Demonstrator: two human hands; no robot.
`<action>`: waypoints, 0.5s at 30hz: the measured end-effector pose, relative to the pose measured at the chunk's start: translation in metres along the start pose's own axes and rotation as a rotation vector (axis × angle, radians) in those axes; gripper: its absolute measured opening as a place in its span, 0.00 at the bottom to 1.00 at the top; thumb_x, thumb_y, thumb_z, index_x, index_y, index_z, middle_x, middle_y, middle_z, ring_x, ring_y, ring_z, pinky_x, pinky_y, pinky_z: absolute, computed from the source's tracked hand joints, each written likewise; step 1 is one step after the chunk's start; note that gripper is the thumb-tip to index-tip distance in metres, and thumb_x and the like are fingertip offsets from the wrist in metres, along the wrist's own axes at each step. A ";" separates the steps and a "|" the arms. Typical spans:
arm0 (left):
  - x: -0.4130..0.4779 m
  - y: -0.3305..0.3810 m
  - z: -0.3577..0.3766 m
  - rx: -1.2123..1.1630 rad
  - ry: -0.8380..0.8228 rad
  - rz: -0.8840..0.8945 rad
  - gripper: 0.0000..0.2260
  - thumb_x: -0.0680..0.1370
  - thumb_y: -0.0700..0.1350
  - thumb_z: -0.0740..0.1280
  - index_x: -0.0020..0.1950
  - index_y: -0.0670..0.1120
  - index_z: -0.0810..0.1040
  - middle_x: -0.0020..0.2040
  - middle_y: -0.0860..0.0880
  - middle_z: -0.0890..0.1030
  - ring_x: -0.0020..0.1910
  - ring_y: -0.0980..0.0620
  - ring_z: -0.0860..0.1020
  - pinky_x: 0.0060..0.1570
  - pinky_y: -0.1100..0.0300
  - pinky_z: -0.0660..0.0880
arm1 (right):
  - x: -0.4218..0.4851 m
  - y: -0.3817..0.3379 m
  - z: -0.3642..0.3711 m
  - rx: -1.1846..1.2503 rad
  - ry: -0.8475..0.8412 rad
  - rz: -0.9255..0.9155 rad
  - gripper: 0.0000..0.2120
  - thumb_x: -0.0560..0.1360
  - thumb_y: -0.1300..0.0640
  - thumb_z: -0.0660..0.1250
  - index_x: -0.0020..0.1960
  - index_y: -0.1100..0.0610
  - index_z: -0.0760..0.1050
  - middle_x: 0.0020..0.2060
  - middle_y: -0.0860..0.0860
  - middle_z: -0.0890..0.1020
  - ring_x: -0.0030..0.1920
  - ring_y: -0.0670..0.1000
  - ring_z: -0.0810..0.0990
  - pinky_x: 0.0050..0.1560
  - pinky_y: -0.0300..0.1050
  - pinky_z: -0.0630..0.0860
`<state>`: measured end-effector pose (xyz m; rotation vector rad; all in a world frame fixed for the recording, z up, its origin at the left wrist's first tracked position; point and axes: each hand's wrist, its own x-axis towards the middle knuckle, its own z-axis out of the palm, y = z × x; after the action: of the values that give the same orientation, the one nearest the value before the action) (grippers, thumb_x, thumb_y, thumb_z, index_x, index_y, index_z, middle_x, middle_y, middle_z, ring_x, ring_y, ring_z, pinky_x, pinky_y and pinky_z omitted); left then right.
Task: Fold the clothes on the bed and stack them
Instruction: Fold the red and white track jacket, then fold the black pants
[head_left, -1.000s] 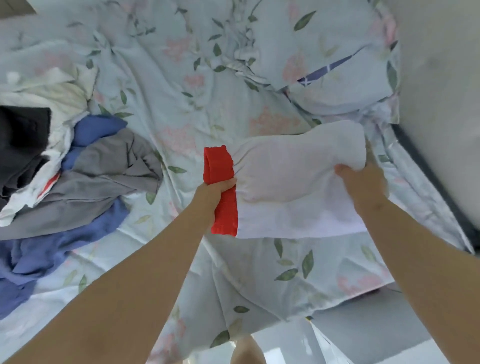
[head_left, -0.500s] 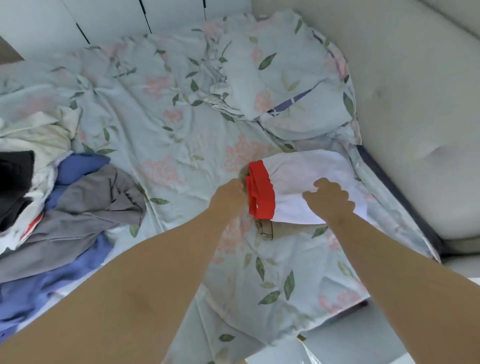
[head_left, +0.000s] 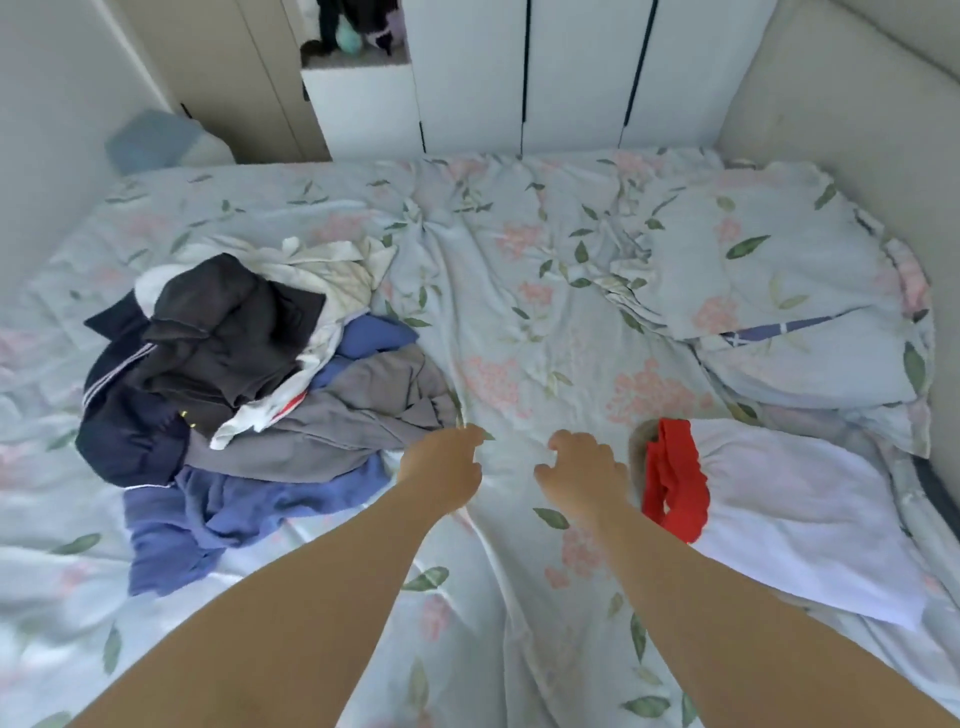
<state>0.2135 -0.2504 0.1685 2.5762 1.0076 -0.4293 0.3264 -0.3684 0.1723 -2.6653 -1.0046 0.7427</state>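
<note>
A folded white garment (head_left: 795, 514) with a red band (head_left: 675, 483) lies on the floral sheet (head_left: 519, 322) at the right. A loose heap sits at the left: a grey garment (head_left: 353, 421), a blue one (head_left: 218, 514), a dark one (head_left: 208, 343) and a white one (head_left: 317, 270). My left hand (head_left: 441, 462) hovers empty with curled fingers just right of the grey garment's edge. My right hand (head_left: 584, 470) is empty too, fingers apart, just left of the red band.
A floral pillow (head_left: 779, 291) lies at the back right. A padded headboard (head_left: 857, 130) runs along the right side. White wardrobe doors (head_left: 571, 73) stand beyond the bed. A wall (head_left: 52, 130) borders the left.
Both hands have let go of the folded white and red garment, which now lies on the bed at the right. The hands have moved left toward the heap, and the view has lifted.
</note>
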 end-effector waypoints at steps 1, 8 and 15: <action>-0.005 -0.019 -0.002 -0.003 0.015 -0.023 0.16 0.81 0.45 0.56 0.69 0.49 0.66 0.66 0.49 0.72 0.62 0.46 0.72 0.57 0.55 0.70 | 0.000 -0.019 0.005 -0.009 -0.009 -0.032 0.17 0.77 0.53 0.58 0.65 0.55 0.68 0.61 0.54 0.72 0.60 0.56 0.71 0.57 0.49 0.66; -0.042 -0.146 -0.009 -0.060 0.045 -0.180 0.14 0.80 0.44 0.56 0.65 0.47 0.70 0.63 0.46 0.75 0.61 0.44 0.73 0.58 0.53 0.70 | -0.004 -0.135 0.059 -0.020 -0.073 -0.162 0.15 0.77 0.53 0.59 0.63 0.54 0.70 0.62 0.53 0.73 0.62 0.56 0.70 0.58 0.48 0.67; -0.060 -0.274 -0.006 -0.042 0.015 -0.216 0.11 0.80 0.43 0.56 0.60 0.45 0.72 0.57 0.46 0.77 0.55 0.45 0.75 0.43 0.57 0.68 | -0.005 -0.236 0.124 -0.023 -0.145 -0.126 0.15 0.78 0.55 0.58 0.64 0.53 0.69 0.63 0.53 0.72 0.63 0.57 0.70 0.58 0.47 0.67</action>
<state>-0.0176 -0.0941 0.1426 2.4464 1.2922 -0.4377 0.1263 -0.1944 0.1509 -2.5689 -1.2116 0.9129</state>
